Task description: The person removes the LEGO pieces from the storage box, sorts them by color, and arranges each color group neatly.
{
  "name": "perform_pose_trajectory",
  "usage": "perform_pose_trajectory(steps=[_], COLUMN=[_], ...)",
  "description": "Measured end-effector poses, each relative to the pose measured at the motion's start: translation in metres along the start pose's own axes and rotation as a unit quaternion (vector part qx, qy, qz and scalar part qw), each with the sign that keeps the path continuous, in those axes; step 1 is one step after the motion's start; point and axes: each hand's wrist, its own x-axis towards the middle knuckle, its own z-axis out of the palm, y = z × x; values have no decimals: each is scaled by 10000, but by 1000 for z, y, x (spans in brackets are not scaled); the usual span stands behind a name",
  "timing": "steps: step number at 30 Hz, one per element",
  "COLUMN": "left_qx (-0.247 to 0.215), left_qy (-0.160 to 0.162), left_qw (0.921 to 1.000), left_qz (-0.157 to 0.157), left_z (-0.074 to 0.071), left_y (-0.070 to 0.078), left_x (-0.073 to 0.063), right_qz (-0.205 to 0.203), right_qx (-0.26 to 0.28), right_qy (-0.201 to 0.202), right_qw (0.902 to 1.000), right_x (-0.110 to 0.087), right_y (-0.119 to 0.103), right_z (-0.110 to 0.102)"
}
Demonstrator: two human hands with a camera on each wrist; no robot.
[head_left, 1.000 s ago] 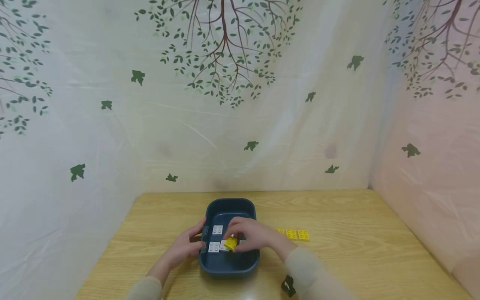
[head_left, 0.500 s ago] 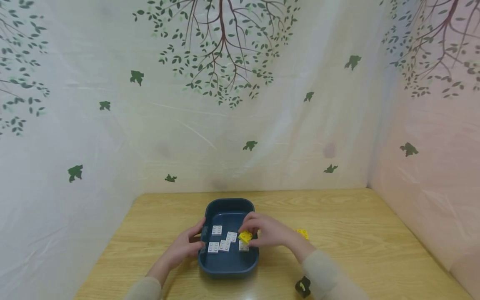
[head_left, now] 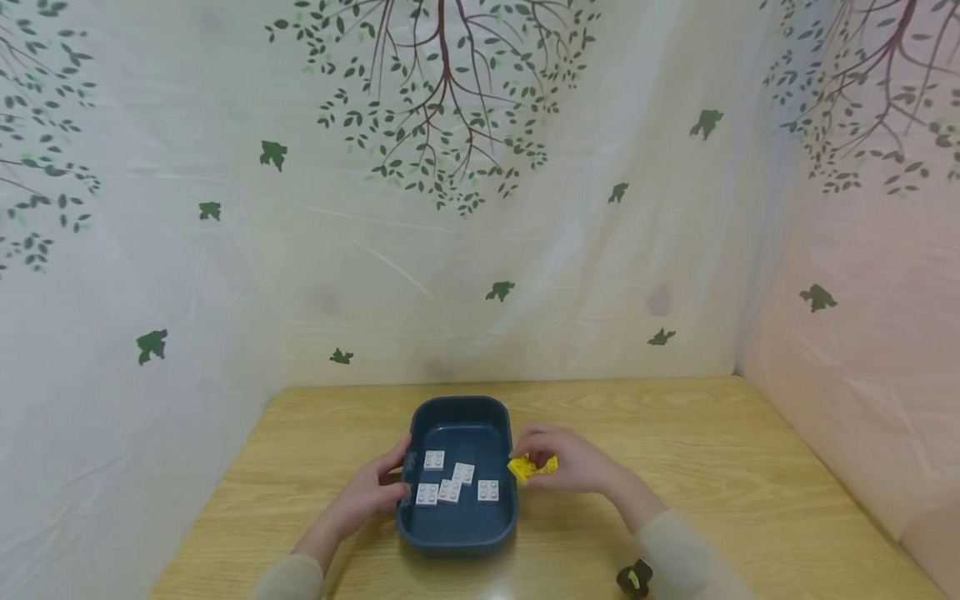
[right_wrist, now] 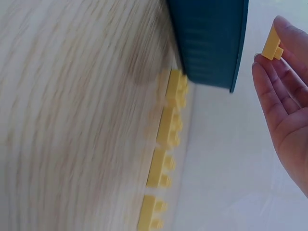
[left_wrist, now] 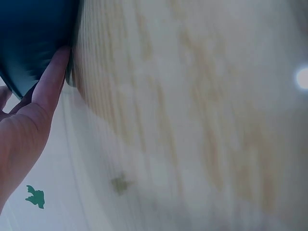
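A dark blue tub [head_left: 459, 535] stands on the wooden table with several white toy bricks [head_left: 449, 492] lying studs-up inside. Along its left wall rests my left hand [head_left: 365, 493], thumb and fingers spread apart against the side; in the left wrist view one straight digit presses the tub's outer wall. My right hand [head_left: 567, 461] pinches a yellow toy brick [right_wrist: 273, 45] between thumb and fingertips, just beyond the tub's right rim. More yellow bricks [right_wrist: 167, 126] sit in a line on the table beside the tub, partly hidden by this hand in the head view.
The wooden table [head_left: 712, 467] reaches back to a pale curtain [head_left: 562, 250] printed with branches and leaves. A small black object [head_left: 635, 578] is beside the right sleeve.
My right hand has moved right, from over the inside of the tub to beyond its right rim, still pinching the yellow brick. More white bricks are uncovered. The left hand stays put.
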Motion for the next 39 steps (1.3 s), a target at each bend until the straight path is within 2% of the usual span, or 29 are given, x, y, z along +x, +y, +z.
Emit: perform_pose_trajectory(steps=[9, 20, 25, 34, 39], left_qx=[53, 28, 21, 36, 35], left_qy=[53, 27, 37, 51, 45], left_qw=[10000, 10000, 10000, 10000, 10000], left_qz=[-34, -10, -25, 28, 35], left_z=[2, 1, 1, 1, 2], left_y=[2, 2, 2, 1, 1], left_x=[-1, -1, -1, -3, -4], right_qz=[238, 1060, 1413, 2281, 2728], right_qx=[-232, -787, -995, -1428, -1413], right_qy=[271, 730, 917, 1042, 1035], right_qw=[9991, 9886, 9807, 9574, 9460], right_x=[-32, -72, -85, -102, -107], right_y=[22, 40, 46, 57, 64], right_z=[-11, -30, -38, -43, -44])
